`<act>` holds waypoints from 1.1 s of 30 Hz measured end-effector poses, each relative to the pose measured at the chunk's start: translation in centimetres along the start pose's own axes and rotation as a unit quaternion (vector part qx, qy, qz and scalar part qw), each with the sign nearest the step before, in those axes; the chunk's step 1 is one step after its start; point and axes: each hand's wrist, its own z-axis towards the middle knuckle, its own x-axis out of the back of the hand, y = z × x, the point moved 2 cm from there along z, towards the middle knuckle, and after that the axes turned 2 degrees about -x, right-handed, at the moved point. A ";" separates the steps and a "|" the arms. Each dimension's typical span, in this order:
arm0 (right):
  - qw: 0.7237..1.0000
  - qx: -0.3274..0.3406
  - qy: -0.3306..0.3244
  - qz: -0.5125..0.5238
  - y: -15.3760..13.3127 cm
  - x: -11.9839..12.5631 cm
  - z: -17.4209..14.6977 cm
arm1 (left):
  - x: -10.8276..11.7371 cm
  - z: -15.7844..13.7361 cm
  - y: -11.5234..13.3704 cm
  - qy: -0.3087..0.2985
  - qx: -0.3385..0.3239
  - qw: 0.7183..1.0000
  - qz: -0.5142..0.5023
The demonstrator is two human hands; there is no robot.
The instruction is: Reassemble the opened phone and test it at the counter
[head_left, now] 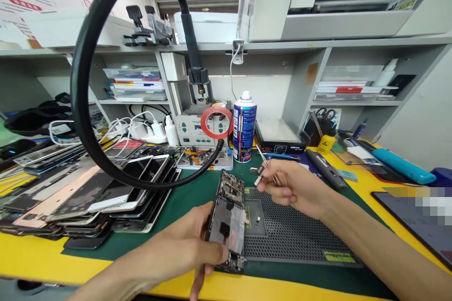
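left hand (192,239): grips opened phone (226,218) near its lower end | right hand (294,186): pinches tweezers (262,155) and small part (259,179) | spray can (244,127): upright, beyond phone

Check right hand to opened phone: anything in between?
Nothing visible blocks it. The right hand, holding tweezers and a small part, is right of the upper end of the opened phone, which the left hand grips. Can't tell if the grey piece beside the small part is loose.
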 end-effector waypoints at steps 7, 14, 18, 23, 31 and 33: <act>0.998 0.033 0.043 -0.006 -0.3 -0.4 -0.4 | 2.3 -0.7 1.4 0.080 0.065 0.926 0.362; 0.979 0.100 -0.015 -0.176 -0.4 -1.1 -0.8 | 3.6 -0.3 3.7 0.095 0.043 0.849 0.518; 0.954 0.117 -0.048 -0.271 -0.5 -1.2 -1.0 | 3.1 1.1 7.0 0.090 -0.054 0.920 0.377; 0.920 0.145 0.000 -0.364 -0.6 -1.0 -0.8 | 1.7 4.3 6.5 0.043 -0.140 0.965 0.218; 0.922 0.166 0.129 -0.325 -0.2 -0.5 -0.4 | 2.5 6.2 3.8 0.155 -0.128 0.974 -0.105; 0.910 0.165 0.157 -0.346 0.2 -1.0 -0.6 | 2.2 6.1 3.5 0.184 -0.137 0.967 -0.109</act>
